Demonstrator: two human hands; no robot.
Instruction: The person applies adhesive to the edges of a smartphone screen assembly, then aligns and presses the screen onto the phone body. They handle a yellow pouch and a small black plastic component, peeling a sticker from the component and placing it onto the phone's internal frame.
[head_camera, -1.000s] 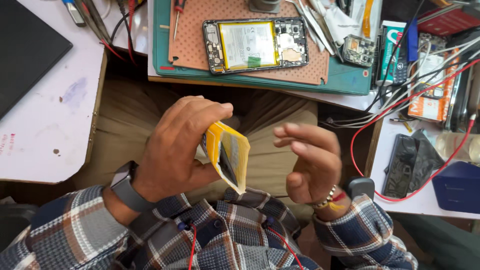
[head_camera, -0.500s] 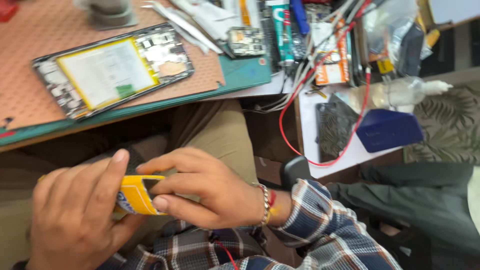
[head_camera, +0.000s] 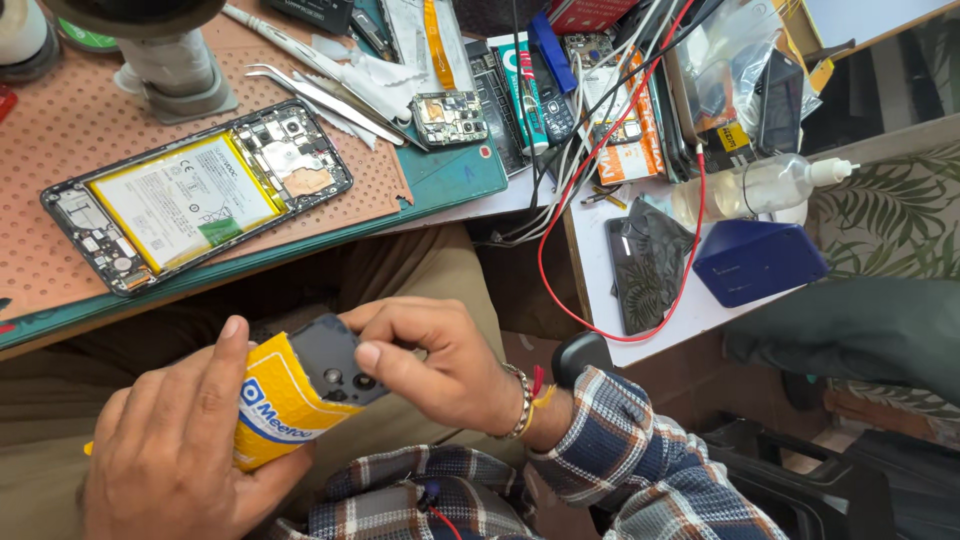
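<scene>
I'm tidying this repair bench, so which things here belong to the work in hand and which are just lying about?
In hand:
left hand holding yellow padded envelope
right hand gripping dark phone back cover

Lying about:
opened phone
tweezers
small circuit board
red wire
blue box
clear squeeze bottle

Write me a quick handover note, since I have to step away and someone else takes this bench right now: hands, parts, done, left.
Left hand: holds the yellow padded pouch over the lap.
Right hand: pinches the dark phone back cover, which sticks partly out of the pouch mouth.
On the bench: opened phone with its battery exposed, lying on the perforated mat; tweezers and a small circuit board beside it.
Done: phone is open.
Left: cover is not fully clear of the pouch and not on the phone.
</scene>
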